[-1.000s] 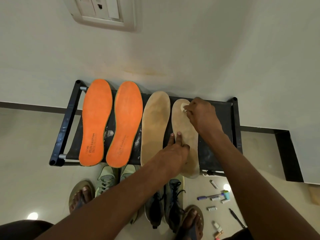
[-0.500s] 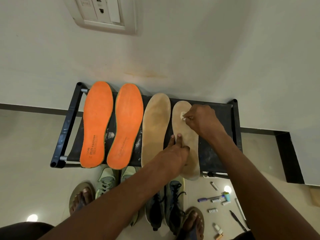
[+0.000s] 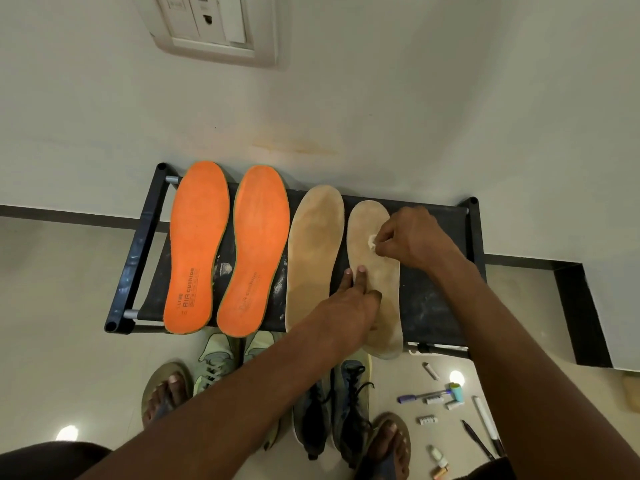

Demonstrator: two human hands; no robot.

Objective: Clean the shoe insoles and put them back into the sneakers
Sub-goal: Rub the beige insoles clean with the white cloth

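Four insoles lie side by side on a black rack [image 3: 440,306]: two orange ones [image 3: 199,244] [image 3: 258,247] at the left, two tan ones [image 3: 313,251] [image 3: 381,292] at the right. My left hand [image 3: 349,303] presses the rightmost tan insole down near its middle with straight fingers. My right hand [image 3: 412,239] pinches a small white wad [image 3: 372,241] against the same insole's upper part. Below the rack stand pale green sneakers [image 3: 218,362] and dark blue sneakers [image 3: 346,410], partly hidden by my left arm.
The rack stands against a white wall with a switch plate [image 3: 214,26] above. Pens, markers and small tubes [image 3: 446,400] lie scattered on the floor at the lower right. My sandalled feet [image 3: 166,393] flank the sneakers.
My right hand has slid the white wad down the rightmost tan insole, from its toe end towards the middle. My left hand has stayed pressed in place.
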